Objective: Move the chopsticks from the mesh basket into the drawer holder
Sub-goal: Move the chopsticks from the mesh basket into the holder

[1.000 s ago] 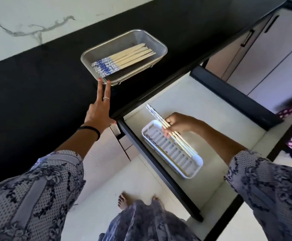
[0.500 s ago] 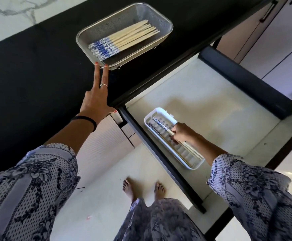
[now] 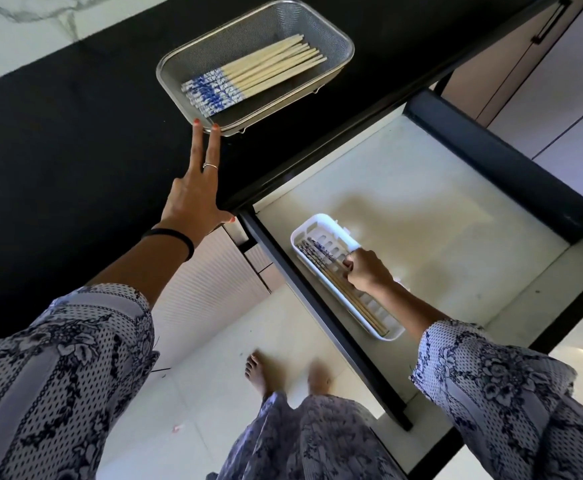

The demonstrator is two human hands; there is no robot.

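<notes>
Black surface (image 3: 75, 140) beneath a white marbled wall (image 3: 23, 26). Pale ribbed cabinet front (image 3: 207, 289) below the surface edge. Light tiled floor (image 3: 214, 393) with two bare feet (image 3: 259, 375). Grey cabinet doors (image 3: 560, 98) at upper right, one carrying a dark handle (image 3: 549, 24).

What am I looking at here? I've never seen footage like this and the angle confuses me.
The camera sits on a person's head, looking down past both arms. There is no machine, only bare hands. On the black counter stands a mesh basket with a bundle of chopsticks. The left hand lies open, two fingertips touching the basket's rim. Below, in the open drawer, the right hand rests on a few chopsticks lying in a white holder. Whether it grips them is unclear.
</notes>
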